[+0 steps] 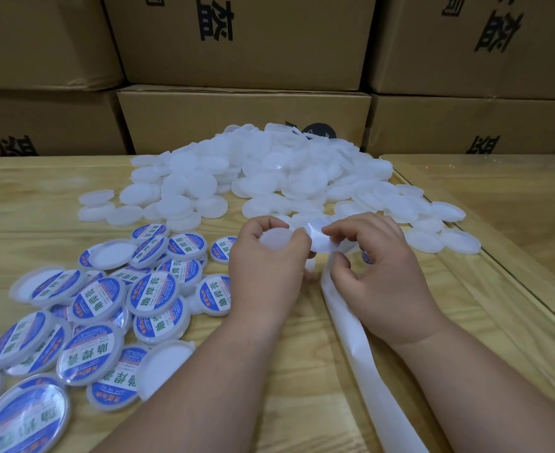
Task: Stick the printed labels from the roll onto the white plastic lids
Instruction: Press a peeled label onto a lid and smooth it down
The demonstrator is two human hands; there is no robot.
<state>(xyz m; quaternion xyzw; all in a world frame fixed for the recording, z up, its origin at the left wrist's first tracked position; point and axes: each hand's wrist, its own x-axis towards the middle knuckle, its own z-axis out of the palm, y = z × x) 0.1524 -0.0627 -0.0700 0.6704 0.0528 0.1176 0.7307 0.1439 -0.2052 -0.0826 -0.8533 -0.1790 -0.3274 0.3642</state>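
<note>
A blank white lid (pixel 274 240) is gripped in the left hand (pixel 266 266), its rim caught between the curled fingers above and the thumb at its right edge. Just beside that thumb, a round label (pixel 322 238) is pinched by the fingertips of the right hand (pixel 377 276); it is seen from its pale back, so the print cannot be read. The label's left edge appears to touch the lid's right edge, though whether it is already stuck there cannot be told.

Below the right hand's fingers, the backing strip (pixel 358 348) is trailed toward the camera along the table (pixel 302 371), and it is cut off by the bottom edge. The roll itself is not seen. A scrap of blue print (pixel 366 256) shows under the right fingers, perhaps the next label, but too little is exposed to be sure.

The step in hand is judged to be the transfer of a freshly peeled label onto the lid. The next move would call for the label to be turned print-up, centred over the lid's flat face and pressed down from one edge so that no crease is trapped.

Beyond the fingers, a heap of blank lids (pixel 269 178) is piled; left of the left hand, labelled lids (pixel 152 292) are spread, some turned hollow side up. Cardboard boxes (pixel 243 122) are stacked behind the heap, and a dark round object (pixel 318 130) is half hidden at its far edge.
</note>
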